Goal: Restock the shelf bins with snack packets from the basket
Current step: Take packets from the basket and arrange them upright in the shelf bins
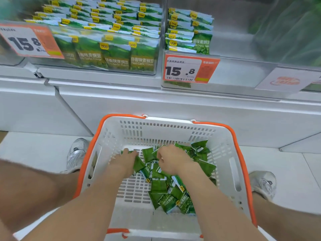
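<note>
A white basket (231,146) with orange handles sits on the floor between my feet, with several green snack packets (166,193) loose inside. Both hands are down in it. My left hand (126,160) lies on the packets at the left of the pile, its fingers closing round one green packet (139,164). My right hand (171,159) is curled over the packets in the middle and grips some of them. Above, the left shelf bin (152,70) is packed with rows of green packets. The right shelf bin (243,72) holds one short stack at its left side.
Orange price tags (190,69) reading 15.8 hang on the bin fronts. A white shelf ledge (173,105) juts out just above the basket. My grey shoes (77,153) stand on either side of it. A blurred green bag (291,28) fills the upper right.
</note>
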A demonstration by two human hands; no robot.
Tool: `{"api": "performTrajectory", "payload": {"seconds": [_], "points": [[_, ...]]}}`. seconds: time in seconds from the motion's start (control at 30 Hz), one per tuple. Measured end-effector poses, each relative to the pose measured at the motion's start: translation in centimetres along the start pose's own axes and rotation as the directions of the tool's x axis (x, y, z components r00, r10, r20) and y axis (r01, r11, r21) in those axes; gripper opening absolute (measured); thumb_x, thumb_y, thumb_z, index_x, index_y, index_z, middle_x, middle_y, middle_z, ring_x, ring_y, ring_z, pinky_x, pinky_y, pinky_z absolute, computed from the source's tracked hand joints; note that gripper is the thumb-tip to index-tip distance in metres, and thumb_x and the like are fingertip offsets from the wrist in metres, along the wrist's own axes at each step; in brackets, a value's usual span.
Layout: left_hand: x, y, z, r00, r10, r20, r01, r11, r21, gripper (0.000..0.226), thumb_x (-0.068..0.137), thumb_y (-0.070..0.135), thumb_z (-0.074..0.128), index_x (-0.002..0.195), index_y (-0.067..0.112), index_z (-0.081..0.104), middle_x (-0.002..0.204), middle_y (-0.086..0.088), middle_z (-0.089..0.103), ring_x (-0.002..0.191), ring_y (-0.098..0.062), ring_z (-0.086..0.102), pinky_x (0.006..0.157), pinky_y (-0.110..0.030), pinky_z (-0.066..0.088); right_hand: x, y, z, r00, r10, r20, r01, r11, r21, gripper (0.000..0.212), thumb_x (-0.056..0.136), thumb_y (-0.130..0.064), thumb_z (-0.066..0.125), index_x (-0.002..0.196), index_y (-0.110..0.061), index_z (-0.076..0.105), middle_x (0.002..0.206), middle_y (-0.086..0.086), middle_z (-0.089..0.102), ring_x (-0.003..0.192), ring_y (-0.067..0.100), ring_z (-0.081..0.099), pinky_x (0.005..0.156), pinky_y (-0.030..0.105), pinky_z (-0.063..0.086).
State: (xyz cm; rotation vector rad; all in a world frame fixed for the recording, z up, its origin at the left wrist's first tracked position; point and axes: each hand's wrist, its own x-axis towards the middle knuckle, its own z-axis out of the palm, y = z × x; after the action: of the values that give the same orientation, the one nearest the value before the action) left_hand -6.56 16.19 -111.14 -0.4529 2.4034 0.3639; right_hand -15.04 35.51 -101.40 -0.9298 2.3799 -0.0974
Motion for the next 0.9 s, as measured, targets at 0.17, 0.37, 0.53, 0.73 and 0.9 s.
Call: {"api": "performTrajectory", "payload": {"seconds": [0.17,0.37,0.53,0.73,0.9], "points": [[2.0,0.1,2.4,0.994,0.066,0.089,-0.064,0.998,-0.026,0.078,0.095,0.002,0.06,0.156,0.045,0.037,0.157,-0.009,0.021,0.138,-0.043,0.045,0.113,-0.05,0.044,1.2,0.6,1.5,0.998,0.021,0.059,-0.024,0.999,0.046,0.018,0.095,-0.017,0.05,0.106,-0.016,0.064,0.109,0.01,0.065,0.101,0.035,0.063,0.087,0.049,0.057],[2.5,1.1,2.2,0.994,0.085,0.062,-0.076,0.989,-0.13,0.035,0.096,0.008,0.067,0.126,0.026,0.063,0.147,-0.008,0.032,0.116,-0.03,0.054,0.104,-0.036,0.047,1.9,1.1,1.9,0.996,0.04,0.08,-0.046,0.996,0.08,0.021,0.092,-0.015,0.051,0.104,-0.013,0.068,0.104,0.01,0.069,0.092,0.033,0.067,0.085,0.047,0.059],[1.4,1.7,-0.1,0.998,0.042,-0.054,-0.058,0.939,-0.34,0.022,0.086,0.001,0.073,0.104,0.012,0.081,0.123,-0.01,0.065,0.088,-0.015,0.059,0.085,-0.024,0.052,1.9,1.7,1.6,0.995,0.039,0.09,-0.053,0.985,0.164,0.023,0.095,-0.016,0.051,0.109,-0.015,0.07,0.117,0.01,0.069,0.102,0.032,0.066,0.092,0.047,0.057],[-1.9,5.2,-7.3,0.998,0.061,0.033,-0.003,0.51,-0.86,0.011,0.082,0.004,0.084,0.09,-0.003,0.081,0.099,-0.016,0.078,0.089,-0.023,0.078,0.079,-0.033,0.065,0.3,2.3,-0.4,0.988,0.054,-0.143,0.007,0.917,0.398,0.048,0.081,-0.003,0.067,0.122,-0.027,0.059,0.118,0.0,0.063,0.111,0.018,0.061,0.096,0.039,0.055],[-5.3,7.8,-12.2,0.991,0.131,0.003,-0.031,0.257,-0.966,0.025,0.086,0.003,0.082,0.105,-0.01,0.074,0.112,-0.022,0.075,0.095,-0.028,0.078,0.079,-0.028,0.063,-2.3,3.3,-3.9,0.992,0.099,-0.081,0.009,0.578,0.816,0.055,0.076,0.007,0.066,0.118,-0.028,0.067,0.109,0.005,0.075,0.097,0.017,0.073,0.09,0.041,0.061]]}}
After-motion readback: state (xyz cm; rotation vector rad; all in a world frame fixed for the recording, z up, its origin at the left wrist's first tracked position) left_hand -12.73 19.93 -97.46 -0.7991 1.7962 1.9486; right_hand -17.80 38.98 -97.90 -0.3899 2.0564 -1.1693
